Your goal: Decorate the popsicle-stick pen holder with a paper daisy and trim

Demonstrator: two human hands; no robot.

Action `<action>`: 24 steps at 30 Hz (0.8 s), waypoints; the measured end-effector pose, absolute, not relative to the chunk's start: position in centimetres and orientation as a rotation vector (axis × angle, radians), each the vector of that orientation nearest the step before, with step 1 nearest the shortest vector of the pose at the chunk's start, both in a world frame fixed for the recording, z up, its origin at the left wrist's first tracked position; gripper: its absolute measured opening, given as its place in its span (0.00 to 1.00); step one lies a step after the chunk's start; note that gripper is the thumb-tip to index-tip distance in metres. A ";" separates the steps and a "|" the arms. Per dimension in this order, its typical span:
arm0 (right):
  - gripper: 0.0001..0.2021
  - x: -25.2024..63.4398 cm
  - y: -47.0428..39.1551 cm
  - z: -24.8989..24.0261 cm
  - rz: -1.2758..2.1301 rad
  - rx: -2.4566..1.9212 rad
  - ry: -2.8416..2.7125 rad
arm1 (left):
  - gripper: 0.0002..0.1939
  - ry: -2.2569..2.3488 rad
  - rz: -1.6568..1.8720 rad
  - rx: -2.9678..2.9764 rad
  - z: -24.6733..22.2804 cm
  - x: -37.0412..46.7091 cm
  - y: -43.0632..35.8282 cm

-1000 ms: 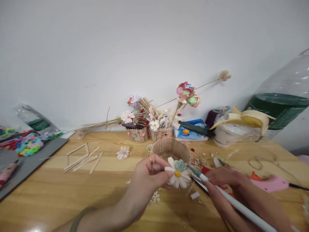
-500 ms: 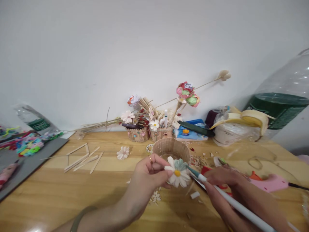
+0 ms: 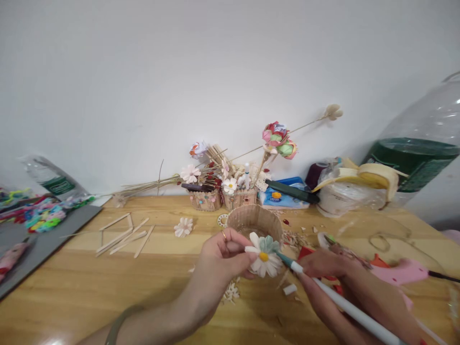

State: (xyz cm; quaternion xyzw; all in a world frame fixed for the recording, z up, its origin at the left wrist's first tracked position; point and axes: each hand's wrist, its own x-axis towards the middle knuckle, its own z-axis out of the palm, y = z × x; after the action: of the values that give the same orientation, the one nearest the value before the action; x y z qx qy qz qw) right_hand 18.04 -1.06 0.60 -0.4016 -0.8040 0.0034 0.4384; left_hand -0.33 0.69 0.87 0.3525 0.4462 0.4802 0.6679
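My left hand [image 3: 224, 266] pinches a white artificial daisy [image 3: 256, 267] by its left petals, its yellow centre facing me. Some upper petals are tinted grey-green. In my right hand [image 3: 345, 282] is a white-barrelled brush pen [image 3: 336, 292], held like a pencil, its teal tip touching the petals on the flower's right side. Directly behind the daisy stands a round woven-looking basket [image 3: 239, 218], its lower front hidden by the flower and my left hand. A second pale flower [image 3: 183, 227] lies on the table, left of the basket.
Wooden sticks [image 3: 117, 239] lie at left beside a grey mat [image 3: 46, 249]. Two decorated pots [image 3: 205, 200] with stems and flowers stand by the wall. A pink glue gun [image 3: 400, 272], banana peel [image 3: 377, 175] and large bottle [image 3: 419, 143] are at right. Wood shavings [image 3: 296, 239] litter the table.
My right hand has shifted slightly left, bringing the pen tip further onto the right-hand petals. My left hand and the daisy stay almost still.
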 end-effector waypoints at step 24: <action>0.08 18.6 -1.0 0.1 0.206 -1.287 -1.711 | 0.11 0.983 1.148 0.776 0.6 -0.4 0.8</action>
State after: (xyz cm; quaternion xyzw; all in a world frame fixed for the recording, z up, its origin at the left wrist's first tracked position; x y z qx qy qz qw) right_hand 18.63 -0.98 0.07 -0.5265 -0.6998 0.0844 0.4753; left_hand -0.42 0.75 0.62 0.3429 0.4344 0.5073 0.6606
